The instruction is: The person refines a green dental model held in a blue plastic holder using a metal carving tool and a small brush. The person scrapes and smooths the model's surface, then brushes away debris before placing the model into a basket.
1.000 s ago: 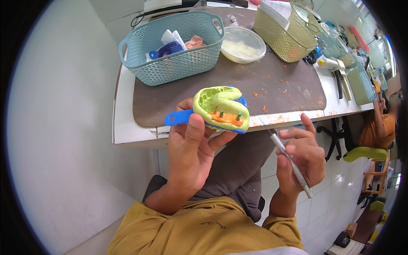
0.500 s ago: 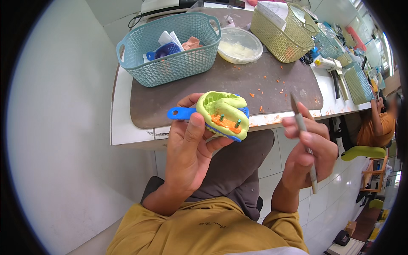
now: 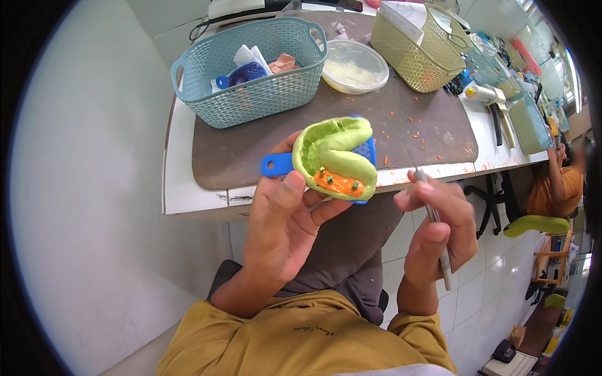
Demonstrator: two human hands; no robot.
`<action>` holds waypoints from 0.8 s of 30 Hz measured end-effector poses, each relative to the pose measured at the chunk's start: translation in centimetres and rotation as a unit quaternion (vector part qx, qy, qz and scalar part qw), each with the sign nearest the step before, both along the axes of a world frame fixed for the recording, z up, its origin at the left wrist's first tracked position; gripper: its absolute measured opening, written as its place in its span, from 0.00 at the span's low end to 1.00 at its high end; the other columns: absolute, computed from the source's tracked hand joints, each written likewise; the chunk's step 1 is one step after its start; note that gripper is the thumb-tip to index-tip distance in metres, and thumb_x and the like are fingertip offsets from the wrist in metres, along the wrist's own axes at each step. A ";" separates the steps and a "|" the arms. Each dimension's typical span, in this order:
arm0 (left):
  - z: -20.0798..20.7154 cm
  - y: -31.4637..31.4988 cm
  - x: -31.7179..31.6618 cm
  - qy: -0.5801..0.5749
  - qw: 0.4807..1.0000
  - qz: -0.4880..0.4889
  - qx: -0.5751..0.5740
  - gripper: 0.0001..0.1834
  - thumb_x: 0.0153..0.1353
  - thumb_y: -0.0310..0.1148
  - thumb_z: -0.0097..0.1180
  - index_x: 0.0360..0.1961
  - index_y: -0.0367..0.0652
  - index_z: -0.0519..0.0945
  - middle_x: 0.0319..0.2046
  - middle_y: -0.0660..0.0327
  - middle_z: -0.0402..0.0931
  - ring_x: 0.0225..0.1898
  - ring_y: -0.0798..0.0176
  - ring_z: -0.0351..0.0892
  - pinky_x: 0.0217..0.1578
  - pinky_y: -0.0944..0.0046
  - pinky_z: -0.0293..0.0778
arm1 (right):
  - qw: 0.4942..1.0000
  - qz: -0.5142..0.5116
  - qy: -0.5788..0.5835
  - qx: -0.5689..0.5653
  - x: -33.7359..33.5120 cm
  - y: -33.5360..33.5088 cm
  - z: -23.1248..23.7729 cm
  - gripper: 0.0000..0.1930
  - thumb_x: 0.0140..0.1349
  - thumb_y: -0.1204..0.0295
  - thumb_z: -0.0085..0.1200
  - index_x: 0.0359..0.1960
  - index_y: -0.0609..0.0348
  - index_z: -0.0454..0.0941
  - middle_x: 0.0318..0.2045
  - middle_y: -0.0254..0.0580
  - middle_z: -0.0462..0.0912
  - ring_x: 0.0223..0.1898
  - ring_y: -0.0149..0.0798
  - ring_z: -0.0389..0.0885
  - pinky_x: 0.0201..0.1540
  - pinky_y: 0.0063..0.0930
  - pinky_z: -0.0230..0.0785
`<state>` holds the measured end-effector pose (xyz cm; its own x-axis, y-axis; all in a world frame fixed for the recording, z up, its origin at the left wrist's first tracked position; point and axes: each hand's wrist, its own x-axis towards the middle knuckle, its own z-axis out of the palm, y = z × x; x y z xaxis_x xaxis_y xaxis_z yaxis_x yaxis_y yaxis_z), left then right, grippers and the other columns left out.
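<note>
My left hand (image 3: 282,210) is closed around a dental impression tray (image 3: 276,165) of blue plastic, held up at the table's front edge. Lime-green impression material (image 3: 348,164) fills the tray in a horseshoe shape, its tooth hollows facing up. An orange patch (image 3: 338,183) lies along the near arm of the horseshoe, and several small green metal posts stand up from it. To the right, my right hand (image 3: 442,225) grips a slim grey-handled knife (image 3: 434,216) like a pen. The knife's tip points up and away, apart from the impression.
A blue-green basket (image 3: 263,100) with another blue tray and papers stands at the back left. Beside it are a round clear tub (image 3: 354,66) and an olive basket (image 3: 417,59). Orange crumbs dot the brown mat (image 3: 251,147). A dispensing gun (image 3: 495,103) lies right; another person (image 3: 558,188) sits beyond.
My left hand has tilted the impression so its inner side faces up more, and moved it slightly right. My right hand with the knife has shifted left, closer to it.
</note>
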<state>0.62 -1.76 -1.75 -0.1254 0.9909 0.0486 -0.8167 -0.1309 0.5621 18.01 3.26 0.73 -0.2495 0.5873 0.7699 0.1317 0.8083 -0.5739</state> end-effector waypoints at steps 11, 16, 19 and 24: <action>-0.5 -0.1 0.7 -0.091 0.995 -0.032 0.000 0.30 0.68 0.38 0.48 0.66 0.34 0.58 0.60 0.38 0.65 0.64 0.46 0.65 0.59 0.53 0.75 | 0.994 0.075 0.070 -0.031 -0.9 -2.2 -1.1 0.08 0.59 0.75 0.57 0.36 0.54 0.69 0.24 0.42 0.86 0.49 0.53 0.83 0.68 0.56 0.50; -1.1 -0.1 0.4 -0.117 0.992 -0.048 0.014 0.31 0.67 0.38 0.49 0.66 0.34 0.58 0.61 0.33 0.62 0.62 0.46 0.69 0.56 0.55 0.78 | 0.987 0.080 0.126 -0.061 -1.6 -2.4 -1.8 0.04 0.60 0.76 0.54 0.34 0.56 0.70 0.24 0.45 0.85 0.48 0.55 0.83 0.68 0.56 0.52; -0.9 0.0 0.5 -0.108 0.993 -0.039 0.002 0.31 0.66 0.38 0.50 0.66 0.34 0.58 0.61 0.32 0.60 0.60 0.46 0.70 0.55 0.56 0.78 | 0.983 0.078 0.151 -0.066 -1.9 -2.3 -1.9 0.04 0.61 0.76 0.53 0.33 0.58 0.70 0.24 0.46 0.85 0.47 0.55 0.83 0.67 0.57 0.52; -0.8 0.0 0.6 -0.110 0.993 -0.037 -0.001 0.32 0.66 0.37 0.50 0.66 0.34 0.57 0.62 0.32 0.60 0.60 0.45 0.71 0.55 0.56 0.79 | 0.984 0.070 0.151 -0.067 -2.2 -2.3 -1.9 0.05 0.61 0.76 0.54 0.32 0.58 0.69 0.24 0.47 0.85 0.46 0.56 0.84 0.67 0.58 0.52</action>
<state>1.21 -1.79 -2.60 -0.0588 0.9979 0.0260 -0.9268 -0.0642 0.3699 15.79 0.93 -1.14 -0.1059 0.6651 0.7392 -0.1680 0.7207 -0.6726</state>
